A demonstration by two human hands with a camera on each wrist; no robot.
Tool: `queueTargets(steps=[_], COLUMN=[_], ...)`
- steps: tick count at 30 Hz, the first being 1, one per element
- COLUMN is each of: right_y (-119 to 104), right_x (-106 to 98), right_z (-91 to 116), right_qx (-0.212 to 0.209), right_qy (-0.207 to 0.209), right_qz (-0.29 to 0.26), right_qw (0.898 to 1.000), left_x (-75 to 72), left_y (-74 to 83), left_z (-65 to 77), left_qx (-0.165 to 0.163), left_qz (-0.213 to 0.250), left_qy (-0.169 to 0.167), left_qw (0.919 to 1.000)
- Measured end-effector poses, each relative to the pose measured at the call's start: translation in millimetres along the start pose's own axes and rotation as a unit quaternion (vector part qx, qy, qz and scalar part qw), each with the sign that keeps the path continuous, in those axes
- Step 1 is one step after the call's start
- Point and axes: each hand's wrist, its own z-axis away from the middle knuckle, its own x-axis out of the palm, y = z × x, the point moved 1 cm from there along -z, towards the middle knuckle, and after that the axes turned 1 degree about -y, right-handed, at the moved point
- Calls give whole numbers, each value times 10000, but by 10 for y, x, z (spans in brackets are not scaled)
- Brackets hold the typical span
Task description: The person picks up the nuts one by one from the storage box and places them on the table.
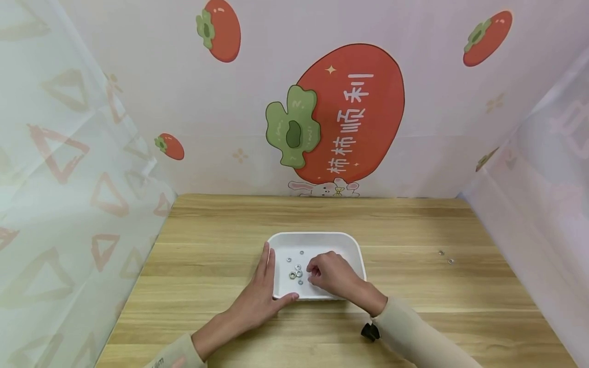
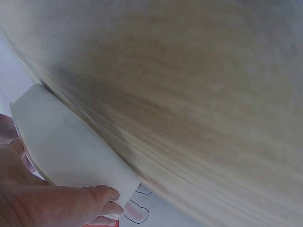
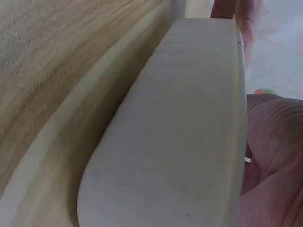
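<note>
A white rectangular tray (image 1: 352,250) sits on the table, with several small metal nuts (image 1: 298,273) on its floor. My left hand (image 1: 259,294) lies along the tray's left side with its fingers straight. Its thumb reaches over the front rim; the left wrist view shows fingertips (image 2: 111,193) against the tray's outer wall. Over the right half of the tray, my right hand (image 1: 335,273) has its fingers curled. In the right wrist view a small bright piece (image 3: 247,160), like the edge of a nut, pokes out among its fingers; the rest is hidden.
Two more nuts (image 1: 446,257) lie on the wooden table (image 1: 414,286) at the right. A small black object (image 1: 370,332) shows beside the right sleeve. Printed cloth walls (image 1: 437,143) stand at the back and both sides.
</note>
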Motion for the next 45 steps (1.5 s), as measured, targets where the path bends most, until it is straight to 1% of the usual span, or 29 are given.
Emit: queueTargets(steps=[10, 22, 35, 45], right_y=[-3, -16, -78, -80], right_x=[97, 205, 241, 276], right_z=[-62, -114, -183, -197], right_qx=[89, 176, 118, 96], right_qy=[-311, -411, -405, -314], right_qz=[-47, -66, 184, 152], right_qw=[9995, 9990, 9989, 9993], left_x=[6, 7, 2, 0], left_y=[0, 5, -4, -7], left_z=[-5, -4, 8, 4], left_qx=[17, 39, 18, -2], left_qz=[-20, 12, 29, 40], left_qy=[18, 16, -20, -36], left_qw=[10000, 10000, 10000, 10000])
